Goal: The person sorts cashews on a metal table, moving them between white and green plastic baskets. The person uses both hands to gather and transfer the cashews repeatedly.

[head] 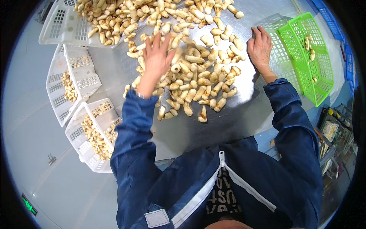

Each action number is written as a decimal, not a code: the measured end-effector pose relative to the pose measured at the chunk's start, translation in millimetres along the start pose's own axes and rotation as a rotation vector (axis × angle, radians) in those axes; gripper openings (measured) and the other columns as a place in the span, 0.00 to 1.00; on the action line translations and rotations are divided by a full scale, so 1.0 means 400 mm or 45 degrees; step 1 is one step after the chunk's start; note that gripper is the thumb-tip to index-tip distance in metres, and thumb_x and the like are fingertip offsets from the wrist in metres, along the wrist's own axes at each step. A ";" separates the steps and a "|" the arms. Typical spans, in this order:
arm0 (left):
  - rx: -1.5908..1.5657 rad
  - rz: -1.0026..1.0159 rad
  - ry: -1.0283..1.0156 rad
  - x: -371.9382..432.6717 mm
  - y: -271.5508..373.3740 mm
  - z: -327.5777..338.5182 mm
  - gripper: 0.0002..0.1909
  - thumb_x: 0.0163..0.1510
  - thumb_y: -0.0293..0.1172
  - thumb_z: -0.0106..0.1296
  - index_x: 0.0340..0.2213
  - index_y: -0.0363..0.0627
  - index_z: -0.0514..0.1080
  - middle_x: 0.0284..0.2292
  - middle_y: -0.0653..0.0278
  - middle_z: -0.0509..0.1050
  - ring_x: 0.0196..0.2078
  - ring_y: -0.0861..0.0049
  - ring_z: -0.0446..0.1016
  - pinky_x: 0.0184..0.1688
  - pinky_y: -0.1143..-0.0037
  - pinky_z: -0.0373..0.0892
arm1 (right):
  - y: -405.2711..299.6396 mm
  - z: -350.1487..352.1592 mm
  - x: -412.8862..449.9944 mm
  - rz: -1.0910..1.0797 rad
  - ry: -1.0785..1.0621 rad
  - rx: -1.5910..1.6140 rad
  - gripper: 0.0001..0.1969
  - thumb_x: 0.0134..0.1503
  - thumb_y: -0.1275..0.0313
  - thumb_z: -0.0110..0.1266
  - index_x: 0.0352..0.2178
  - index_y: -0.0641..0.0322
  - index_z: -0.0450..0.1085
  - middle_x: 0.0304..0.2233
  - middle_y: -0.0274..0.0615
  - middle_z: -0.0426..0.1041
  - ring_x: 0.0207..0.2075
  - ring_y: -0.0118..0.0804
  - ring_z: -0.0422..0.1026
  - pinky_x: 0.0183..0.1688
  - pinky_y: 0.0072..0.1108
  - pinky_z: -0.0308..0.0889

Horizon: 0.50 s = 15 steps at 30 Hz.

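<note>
A loose heap of pale, brown-stained mushrooms (194, 68) with thick stems lies spread on a shiny metal table (174, 137). My left hand (156, 58) rests over the left part of the heap, palm down with its fingers spread. What lies beneath that palm is hidden, and no mushroom shows in its grip. To the right of the heap, my right hand (260, 47) lies on the bare metal, fingers slightly curled, with nothing visible in it. It is between the mushrooms and a bright green plastic basket (297, 65).
At upper left, a white plastic crate (61, 27) lies tipped, mushrooms pouring onto the table. Two white crates (58, 91) (77, 134) with mushrooms stand along the left edge. The tilted green basket holds several small mushrooms (311, 54). Blue crates (331, 20) line the far right.
</note>
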<state>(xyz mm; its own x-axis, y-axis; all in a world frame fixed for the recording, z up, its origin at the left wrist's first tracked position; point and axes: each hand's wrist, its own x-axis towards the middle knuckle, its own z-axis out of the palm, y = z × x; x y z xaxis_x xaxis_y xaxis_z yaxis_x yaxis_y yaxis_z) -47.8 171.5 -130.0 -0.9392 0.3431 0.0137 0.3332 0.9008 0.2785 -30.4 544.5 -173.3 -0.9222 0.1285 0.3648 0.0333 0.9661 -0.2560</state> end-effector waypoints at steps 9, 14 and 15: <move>-0.081 0.083 -0.312 -0.181 0.218 -0.090 0.23 0.49 0.36 0.58 0.46 0.45 0.69 0.51 0.53 0.66 0.53 0.52 0.64 0.53 0.61 0.62 | 0.002 -0.008 -0.005 0.034 0.003 0.001 0.20 0.52 0.70 0.47 0.49 0.55 0.65 0.54 0.42 0.61 0.56 0.46 0.58 0.55 0.39 0.54; -0.387 0.216 -0.001 0.066 0.243 -0.069 0.14 0.46 0.29 0.57 0.37 0.41 0.72 0.38 0.53 0.72 0.43 0.57 0.70 0.45 0.68 0.67 | -0.003 -0.013 0.002 0.014 0.030 0.000 0.20 0.51 0.70 0.47 0.48 0.56 0.66 0.53 0.43 0.62 0.55 0.46 0.58 0.54 0.39 0.55; -0.376 0.305 0.042 0.109 0.246 -0.030 0.14 0.46 0.28 0.56 0.37 0.41 0.72 0.38 0.53 0.71 0.43 0.57 0.69 0.45 0.67 0.67 | -0.005 -0.010 0.003 -0.003 0.040 -0.007 0.20 0.51 0.71 0.47 0.48 0.56 0.66 0.53 0.43 0.62 0.55 0.46 0.59 0.54 0.39 0.55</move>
<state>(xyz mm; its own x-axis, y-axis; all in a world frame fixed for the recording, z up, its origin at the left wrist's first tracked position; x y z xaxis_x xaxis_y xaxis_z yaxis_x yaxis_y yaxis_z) -56.8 271.9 -90.5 -0.8412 0.5217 0.1420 0.5101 0.6789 0.5281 -30.0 543.7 -168.6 -0.9096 0.1330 0.3936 0.0332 0.9676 -0.2502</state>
